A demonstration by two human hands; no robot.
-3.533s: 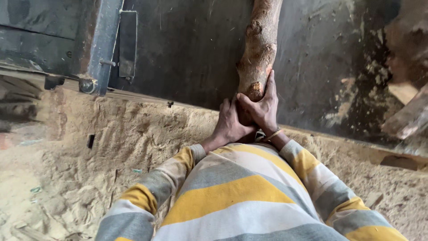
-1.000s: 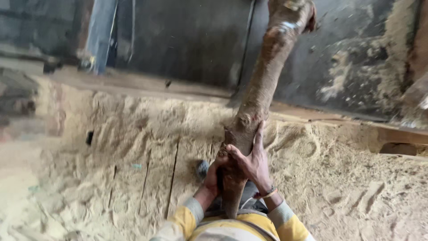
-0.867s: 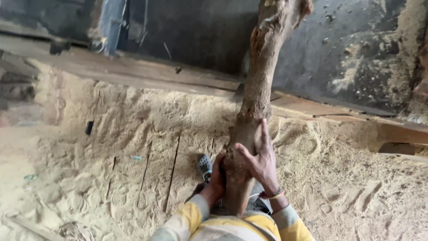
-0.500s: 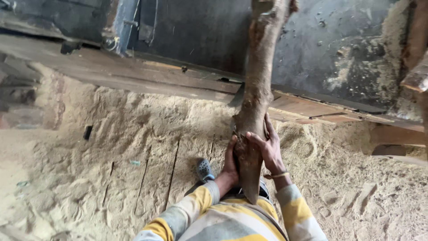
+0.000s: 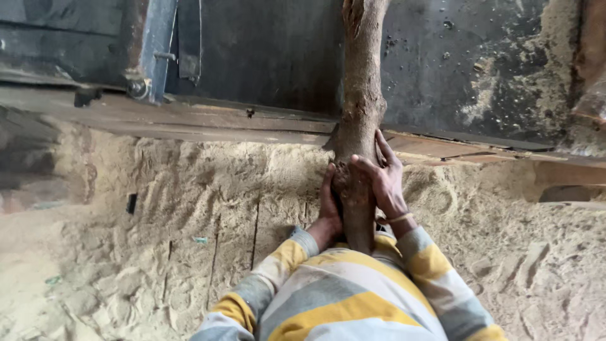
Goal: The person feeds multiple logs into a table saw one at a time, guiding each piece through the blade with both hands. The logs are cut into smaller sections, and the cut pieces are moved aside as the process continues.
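Both hands grip the near end of a rough log [image 5: 361, 120]. The right hand [image 5: 384, 180] wraps the log's right side, fingers [image 5: 365, 165] curled over the top of the bark, a thin bracelet [image 5: 400, 218] at the wrist. The left hand [image 5: 329, 205] is pressed flat against the log's left side, lower down, partly hidden behind the wood; its fingers close around the bark as far as can be seen. Both sleeves [image 5: 353, 290] are striped grey, yellow and white and fill the view below the log's near end. The log runs straight away from the person, its far part lying on a dark metal table [image 5: 271, 57] and passing out of the top of the view. A worn wooden edge [image 5: 208, 120] runs crosswise under the log just beyond the hands. Left of the log, at the far edge, a grey-blue metal upright [image 5: 158, 44] stands on the table. Sawdust [image 5: 189, 208] covers the boards on both sides of the log, and more is caked on the metal [image 5: 486, 101] to the log's right.
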